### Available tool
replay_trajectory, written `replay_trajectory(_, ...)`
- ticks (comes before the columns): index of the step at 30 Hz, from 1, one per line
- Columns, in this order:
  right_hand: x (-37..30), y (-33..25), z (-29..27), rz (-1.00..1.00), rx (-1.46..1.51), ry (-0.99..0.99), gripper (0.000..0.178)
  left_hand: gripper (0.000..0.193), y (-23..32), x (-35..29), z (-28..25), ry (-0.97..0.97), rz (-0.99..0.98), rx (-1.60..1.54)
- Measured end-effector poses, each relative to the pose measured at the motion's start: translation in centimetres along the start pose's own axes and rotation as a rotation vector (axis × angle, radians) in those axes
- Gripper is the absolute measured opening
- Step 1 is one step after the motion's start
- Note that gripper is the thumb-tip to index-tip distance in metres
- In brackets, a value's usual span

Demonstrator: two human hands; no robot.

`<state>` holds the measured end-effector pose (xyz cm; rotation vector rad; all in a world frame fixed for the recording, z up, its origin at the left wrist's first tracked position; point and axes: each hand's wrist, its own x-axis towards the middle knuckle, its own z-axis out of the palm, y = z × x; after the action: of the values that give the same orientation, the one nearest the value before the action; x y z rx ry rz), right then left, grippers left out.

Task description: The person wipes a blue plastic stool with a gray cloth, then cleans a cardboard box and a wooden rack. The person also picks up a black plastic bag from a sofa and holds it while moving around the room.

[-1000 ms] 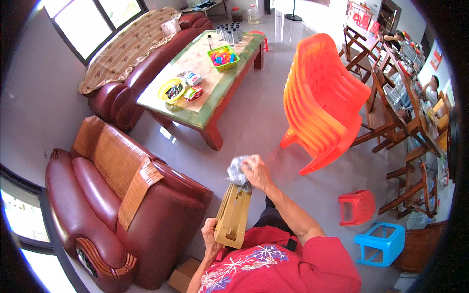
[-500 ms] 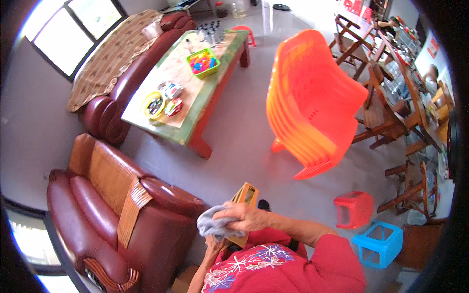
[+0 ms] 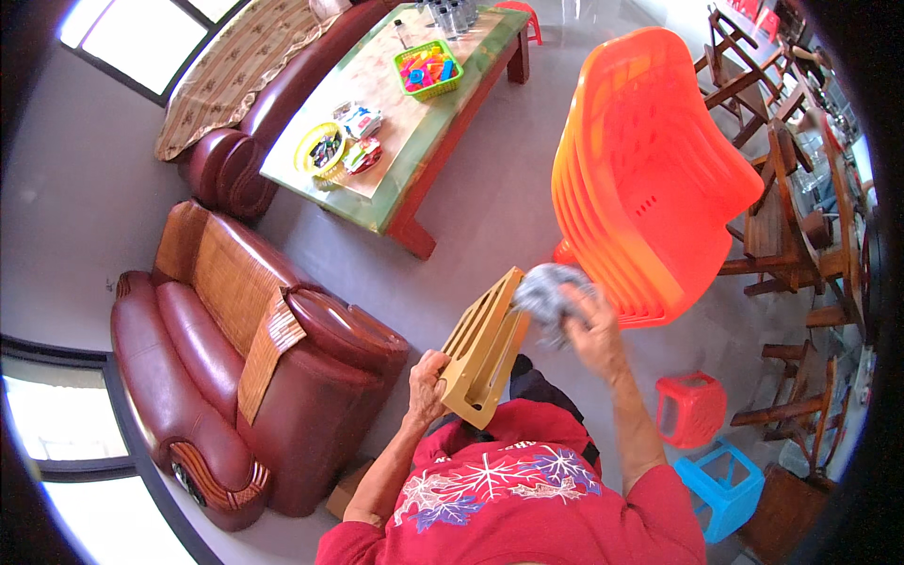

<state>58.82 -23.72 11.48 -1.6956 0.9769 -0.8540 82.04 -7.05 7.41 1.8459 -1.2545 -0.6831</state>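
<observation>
Two bare hands in front of a red shirt [image 3: 508, 485] printed with leaves. Left hand [image 3: 428, 381] clamped, fingers curled shut round the near left edge of a tan slotted frame [image 3: 485, 350], tilted and held up clear of the grey floor [image 3: 490, 193]. Right hand [image 3: 593, 325] with fingers bent onto a bunched grey cloth [image 3: 544, 297], both blurred, at the frame's far end; cannot tell whether touching or just beside it.

Ahead to the left, a low table [image 3: 414, 141] with green border and beige centre. On top: a yellow basket [image 3: 302, 151] of small dark items, packets [image 3: 362, 156] close beside, a green basket [image 3: 435, 89] of bright pieces, and clear bottles [image 3: 454, 17] at the far end. Beyond, under a window, a dark red sofa draped in patterned cloth [image 3: 235, 80]. Nearer on the left, a dark red armchair [image 3: 320, 424] with a woven mat [image 3: 231, 273] over the back. Ahead to the right, stacked orange chairs [image 3: 640, 188]; farther right, dark wooden chairs [image 3: 780, 202]. Below these, a red stool [image 3: 702, 412] near a blue stool [image 3: 720, 485].
</observation>
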Motion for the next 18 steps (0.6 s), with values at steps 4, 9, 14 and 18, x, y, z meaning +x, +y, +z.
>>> replay_trajectory(4,-1.3,-3.7,3.1,-0.317,-0.115,-0.325,0.047,0.020,1.3,2.1,0.4,-0.031,-0.019,-0.055)
replay_trajectory(9,1.8,4.3,0.8,0.026,-0.580,0.096,0.034,0.024,1.3,3.9,-0.9,-0.121,0.129,-0.125)
replay_trajectory(14,4.2,3.1,1.0,0.093,-0.502,0.276,0.035,0.027,0.0,5.3,-2.0,-0.211,0.024,-0.198)
replay_trajectory(18,5.5,-1.2,4.9,-0.090,-0.287,-0.189,0.039,0.026,-2.4,8.1,-4.0,-0.196,0.113,-0.104)
